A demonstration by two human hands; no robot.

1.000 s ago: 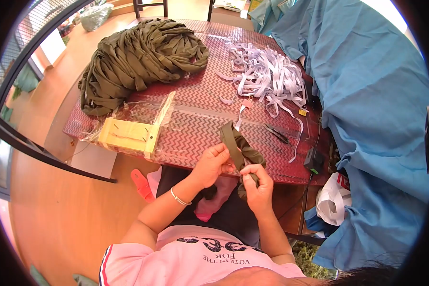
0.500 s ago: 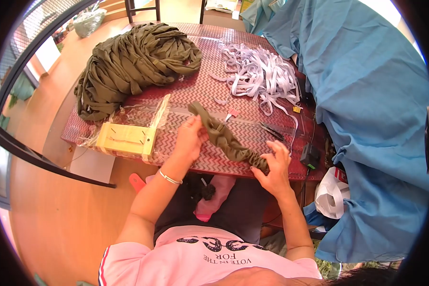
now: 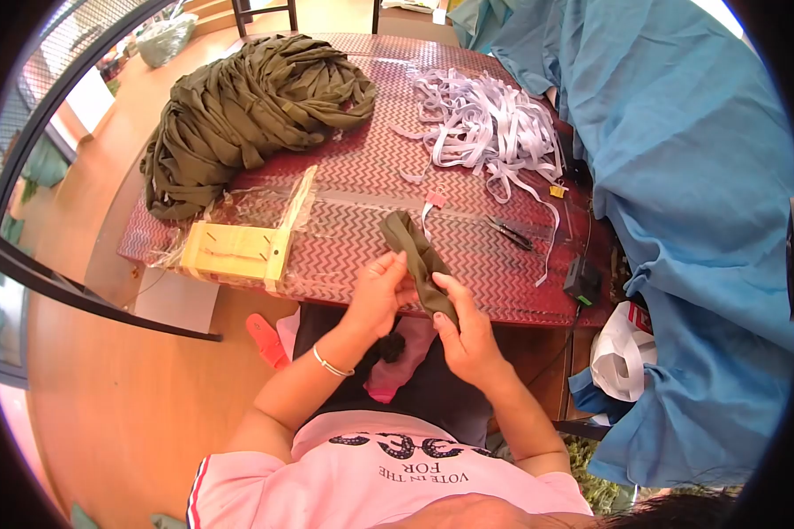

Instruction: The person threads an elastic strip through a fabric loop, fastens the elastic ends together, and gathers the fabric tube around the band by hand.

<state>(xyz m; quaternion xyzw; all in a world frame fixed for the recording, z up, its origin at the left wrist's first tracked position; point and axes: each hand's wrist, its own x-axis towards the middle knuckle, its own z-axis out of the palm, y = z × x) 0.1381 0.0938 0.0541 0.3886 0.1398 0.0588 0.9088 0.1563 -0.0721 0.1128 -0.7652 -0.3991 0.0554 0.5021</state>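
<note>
An olive fabric strip [image 3: 412, 256] slants over the near edge of the patterned red table [image 3: 344, 212]. My left hand [image 3: 381, 294] pinches its left side between thumb and fingers. Lower down, my right hand [image 3: 468, 333] grips the strip's near end, thumb below and fingers above. Just beyond the strip lies a pink clip [image 3: 435, 199] with a short piece of white elastic. Black snips [image 3: 509, 233] rest to the right of the strip.
A big olive fabric pile [image 3: 256, 115] covers the table's far left, with a yellow wooden block [image 3: 235, 252] nearer. White elastic [image 3: 494, 128] lies heaped at the back right by a yellow clip [image 3: 557, 191]. A black box [image 3: 582, 280] sits near the right edge, beside blue cloth [image 3: 679, 176].
The strip was stretched out and gathered at its right end half a second ago; now it looks shorter and smoother. My hands have come closer together, and my right hand has closed on it.
</note>
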